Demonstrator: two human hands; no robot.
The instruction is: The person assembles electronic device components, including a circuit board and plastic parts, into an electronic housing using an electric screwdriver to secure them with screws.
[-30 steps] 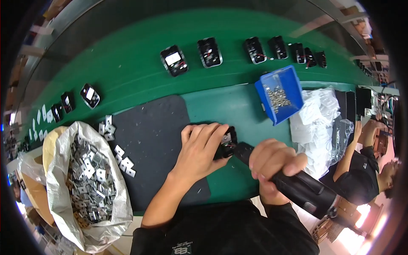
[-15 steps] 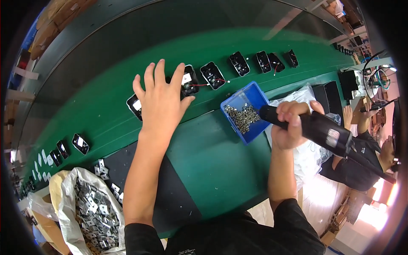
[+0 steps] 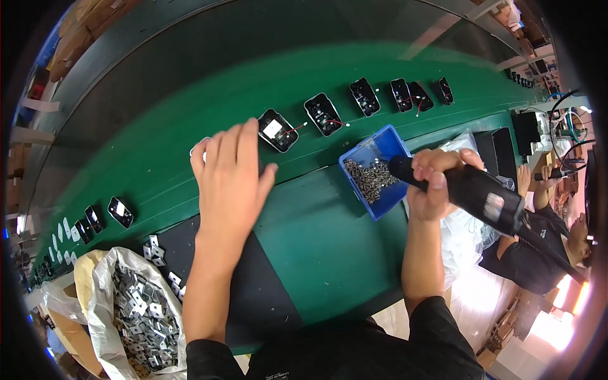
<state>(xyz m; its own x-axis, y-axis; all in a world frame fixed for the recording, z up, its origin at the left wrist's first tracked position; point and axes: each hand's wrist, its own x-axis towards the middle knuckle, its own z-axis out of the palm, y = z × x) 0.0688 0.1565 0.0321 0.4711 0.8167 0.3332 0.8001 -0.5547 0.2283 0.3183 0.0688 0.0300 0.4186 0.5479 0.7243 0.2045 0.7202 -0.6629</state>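
Left hand [image 3: 231,171] lower, fingers [image 3: 247,144] less spread

No word or number can be read surely here. On the black shirt [image 3: 323,348] of the person, at the low edge, there is small white print [image 3: 277,376], but it is partly cut and too small. The black tool [image 3: 465,190] has on its body a pale patch [image 3: 494,206], which may be a label; no letters are clear on it. In one black case [image 3: 288,140] lies a white rectangle [image 3: 272,129], and it shows no readable mark.
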